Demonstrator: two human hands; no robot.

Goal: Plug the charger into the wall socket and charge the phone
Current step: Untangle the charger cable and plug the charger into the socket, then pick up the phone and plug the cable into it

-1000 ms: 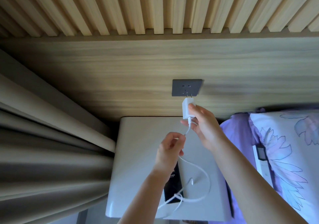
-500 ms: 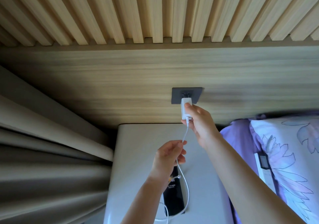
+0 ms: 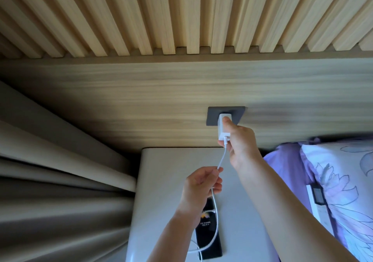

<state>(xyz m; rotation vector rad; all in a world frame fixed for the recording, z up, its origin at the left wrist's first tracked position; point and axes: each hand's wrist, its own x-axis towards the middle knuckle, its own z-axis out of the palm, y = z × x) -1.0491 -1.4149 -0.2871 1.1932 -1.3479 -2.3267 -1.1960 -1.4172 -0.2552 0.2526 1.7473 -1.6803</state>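
A white charger (image 3: 223, 127) sits against the dark grey wall socket (image 3: 238, 113) on the wooden wall panel, its prongs hidden. My right hand (image 3: 241, 144) grips the charger's body from the right. From its lower end a white cable (image 3: 221, 157) runs down to my left hand (image 3: 201, 187), which pinches it, then on across a black phone (image 3: 207, 233). The phone lies flat on the white bedside table (image 3: 161, 181), partly under my left wrist.
Beige curtains (image 3: 60, 181) hang close to the table's left side. A purple floral pillow (image 3: 343, 181) and bedding lie on the right, with a white remote (image 3: 316, 199) tucked beside the pillow. Vertical wooden slats (image 3: 181, 15) cover the wall above.
My right hand raised the charger from just below the socket and pressed it against the plate. My left hand followed upward along the cable.
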